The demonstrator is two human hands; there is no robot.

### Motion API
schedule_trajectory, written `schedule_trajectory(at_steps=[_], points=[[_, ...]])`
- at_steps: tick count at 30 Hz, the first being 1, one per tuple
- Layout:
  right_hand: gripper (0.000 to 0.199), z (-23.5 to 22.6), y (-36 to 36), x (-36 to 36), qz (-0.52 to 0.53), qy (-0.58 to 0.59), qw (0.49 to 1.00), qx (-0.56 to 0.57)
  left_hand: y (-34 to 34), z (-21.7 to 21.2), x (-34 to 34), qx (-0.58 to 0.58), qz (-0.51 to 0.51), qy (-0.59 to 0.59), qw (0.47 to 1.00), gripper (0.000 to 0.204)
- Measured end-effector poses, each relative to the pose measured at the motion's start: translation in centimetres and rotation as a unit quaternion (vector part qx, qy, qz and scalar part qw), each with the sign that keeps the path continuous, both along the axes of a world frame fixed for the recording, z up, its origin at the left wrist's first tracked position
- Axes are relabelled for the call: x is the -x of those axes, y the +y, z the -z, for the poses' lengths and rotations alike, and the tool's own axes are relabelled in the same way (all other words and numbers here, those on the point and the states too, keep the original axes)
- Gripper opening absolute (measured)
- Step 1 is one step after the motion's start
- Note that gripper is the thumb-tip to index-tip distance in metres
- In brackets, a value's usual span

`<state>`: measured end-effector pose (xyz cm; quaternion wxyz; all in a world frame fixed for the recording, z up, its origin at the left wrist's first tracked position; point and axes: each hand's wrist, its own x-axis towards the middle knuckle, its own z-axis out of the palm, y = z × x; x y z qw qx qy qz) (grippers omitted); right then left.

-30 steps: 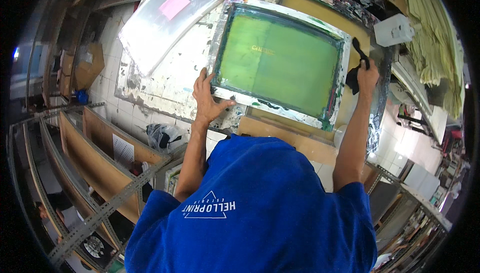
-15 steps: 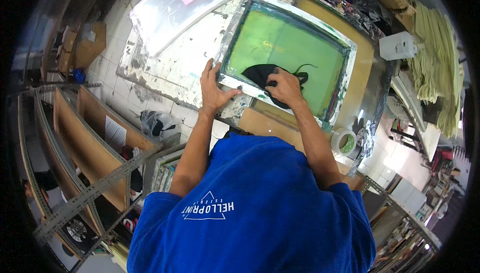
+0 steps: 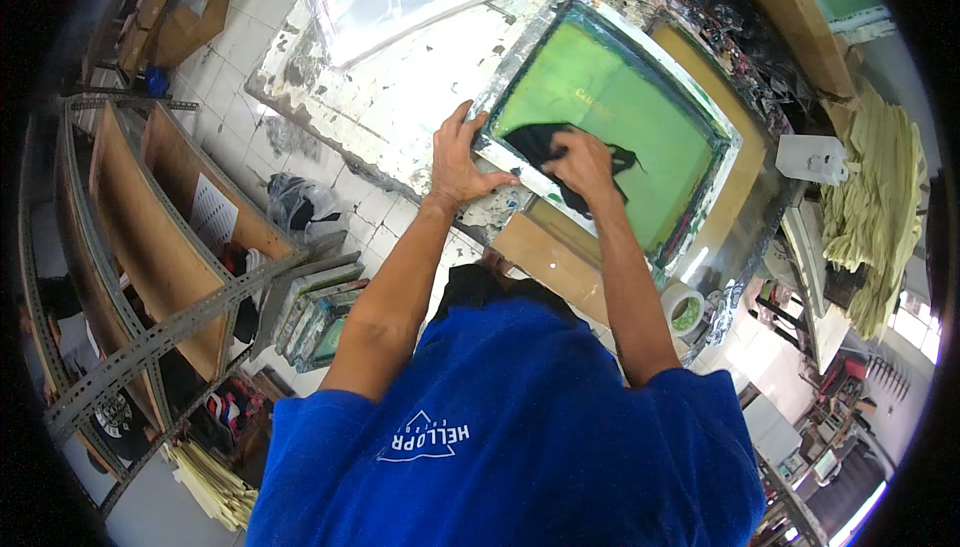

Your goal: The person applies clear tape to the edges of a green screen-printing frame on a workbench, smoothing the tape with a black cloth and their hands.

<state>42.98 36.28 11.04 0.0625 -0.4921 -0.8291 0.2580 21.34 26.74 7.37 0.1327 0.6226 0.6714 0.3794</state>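
A screen printing frame (image 3: 722, 182) with a pale, paint-stained rim and green mesh lies on the worktable. My left hand (image 3: 462, 165) holds its near left corner, fingers along the left side and thumb spread along the near edge. Inside the frame, my right hand (image 3: 583, 162) is closed on a black cloth (image 3: 528, 141), pressing it against the near part of the mesh. The fingers are slightly blurred, and part of the cloth is hidden beneath them. Small yellowish lettering (image 3: 592, 102) shows on the mesh beyond the cloth.
Clear plastic sheets (image 3: 400, 2) with a pink note lie at the far left of the stained table (image 3: 440, 77). Cardboard (image 3: 550, 257) and a tape roll (image 3: 683, 309) sit nearby. A white plastic jug (image 3: 812, 159) stands right; metal-framed shelving (image 3: 190, 352) stands left.
The whole view has shifted, with the table and frame now further right. My right hand has stayed on the cloth, which looks more bunched around it. My left hand stays at the frame's corner.
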Motion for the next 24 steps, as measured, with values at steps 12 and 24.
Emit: schedule_trajectory(at_steps=[12,24], points=[[0.029,2.6,1.6,4.8,-0.155,0.11,0.982,-0.012,0.0,0.0,0.1,-0.008,-0.006,-0.003,1.0,0.118],[0.035,0.4,1.0,0.2,-0.195,-0.077,0.977,0.034,-0.1,0.2,-0.2,0.001,-0.008,0.018,1.0,0.115]])
